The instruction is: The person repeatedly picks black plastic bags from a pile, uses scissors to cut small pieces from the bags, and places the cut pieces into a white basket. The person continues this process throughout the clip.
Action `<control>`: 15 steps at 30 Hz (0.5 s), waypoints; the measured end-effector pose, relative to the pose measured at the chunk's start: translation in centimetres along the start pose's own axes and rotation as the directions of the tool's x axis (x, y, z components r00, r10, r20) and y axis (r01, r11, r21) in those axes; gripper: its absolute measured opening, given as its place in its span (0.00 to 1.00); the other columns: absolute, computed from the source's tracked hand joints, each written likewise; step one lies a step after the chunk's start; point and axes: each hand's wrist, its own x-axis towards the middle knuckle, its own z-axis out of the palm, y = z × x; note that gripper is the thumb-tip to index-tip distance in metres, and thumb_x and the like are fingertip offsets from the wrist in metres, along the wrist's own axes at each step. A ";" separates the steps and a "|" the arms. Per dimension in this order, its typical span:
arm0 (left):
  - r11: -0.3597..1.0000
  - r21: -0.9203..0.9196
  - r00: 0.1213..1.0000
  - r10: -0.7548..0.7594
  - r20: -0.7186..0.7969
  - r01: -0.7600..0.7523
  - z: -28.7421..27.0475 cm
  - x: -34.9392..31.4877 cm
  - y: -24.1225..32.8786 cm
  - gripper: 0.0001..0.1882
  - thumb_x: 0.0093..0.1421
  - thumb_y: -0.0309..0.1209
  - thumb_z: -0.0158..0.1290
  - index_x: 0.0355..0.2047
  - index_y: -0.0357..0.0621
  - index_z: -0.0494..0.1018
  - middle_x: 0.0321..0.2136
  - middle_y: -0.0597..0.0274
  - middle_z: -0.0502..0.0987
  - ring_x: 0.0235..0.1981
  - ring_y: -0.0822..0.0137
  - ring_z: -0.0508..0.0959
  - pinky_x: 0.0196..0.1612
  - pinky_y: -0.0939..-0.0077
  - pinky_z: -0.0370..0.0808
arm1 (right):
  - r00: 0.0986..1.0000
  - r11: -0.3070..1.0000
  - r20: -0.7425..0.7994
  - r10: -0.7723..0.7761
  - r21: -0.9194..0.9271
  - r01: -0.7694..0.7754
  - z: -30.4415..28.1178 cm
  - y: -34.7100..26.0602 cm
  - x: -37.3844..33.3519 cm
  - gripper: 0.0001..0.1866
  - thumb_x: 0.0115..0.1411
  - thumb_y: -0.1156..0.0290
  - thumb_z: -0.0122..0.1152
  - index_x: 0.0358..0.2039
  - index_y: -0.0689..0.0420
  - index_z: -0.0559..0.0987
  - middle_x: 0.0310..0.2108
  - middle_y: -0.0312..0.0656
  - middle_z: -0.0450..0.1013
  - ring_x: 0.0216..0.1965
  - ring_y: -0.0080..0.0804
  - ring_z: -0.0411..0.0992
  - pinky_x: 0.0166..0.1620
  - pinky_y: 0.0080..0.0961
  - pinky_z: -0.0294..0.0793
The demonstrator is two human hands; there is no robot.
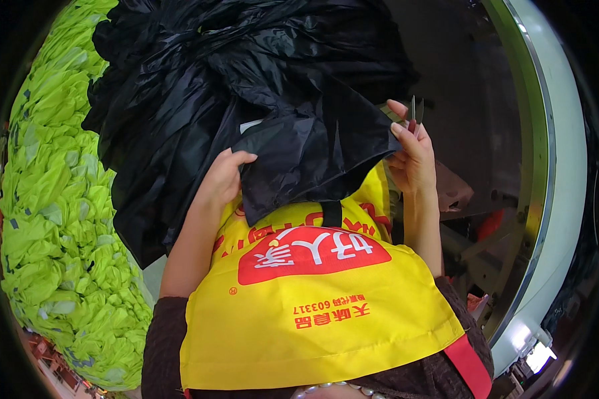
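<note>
A thin, shiny black fabric piece (299, 153) is stretched between my two hands above my lap. My left hand (221, 176) pinches its left edge, thumb on top. The right-hand corner is gripped by the fingers of my right hand (414, 153). Tucked in that same hand, a small pair of snips (415, 116) points its metal blades upward, with a dark red part at the fingers. Beyond my hands, the fabric runs into a large gathered heap of black fabric (173, 86). A small whitish patch (249, 125) shows near my left hand.
A tall pile of bright lime-green fabric pieces (66, 219) lines the left side. I wear a yellow apron (259, 332) with a red strap. At the right, a curved pale edge (559, 199) borders a dark area, with a red object (491, 225) low down.
</note>
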 end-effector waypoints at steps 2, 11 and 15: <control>0.911 0.412 0.988 0.057 -0.141 0.006 -1.6 -0.9 0.8 0.23 0.52 0.32 0.52 0.47 0.32 0.63 0.36 0.54 0.72 0.35 0.68 0.73 0.41 0.76 0.71 | 0.999 1.000 0.047 0.013 0.009 -0.013 0.8 -0.7 0.3 0.17 0.55 0.75 0.54 0.47 0.58 0.70 0.18 0.26 0.62 0.12 0.08 0.53 0.15 0.06 0.49; 0.263 0.592 0.621 0.560 0.549 -0.761 7.7 -8.0 3.0 0.33 0.42 0.33 0.63 0.49 0.39 0.65 0.37 0.52 0.74 0.36 0.63 0.76 0.39 0.74 0.72 | 0.979 0.963 0.202 -0.042 -0.252 0.094 6.9 -0.9 1.1 0.17 0.53 0.75 0.56 0.45 0.60 0.70 0.19 0.24 0.61 0.15 0.08 0.55 0.18 0.09 0.50; 0.681 0.354 0.758 0.492 0.428 -0.641 8.3 -4.3 1.8 0.20 0.51 0.25 0.54 0.45 0.35 0.67 0.30 0.59 0.76 0.29 0.71 0.76 0.34 0.83 0.72 | 0.981 0.952 0.182 -0.071 -0.280 0.121 8.1 -0.8 0.9 0.22 0.52 0.74 0.58 0.48 0.61 0.68 0.23 0.28 0.67 0.23 0.12 0.62 0.25 0.08 0.60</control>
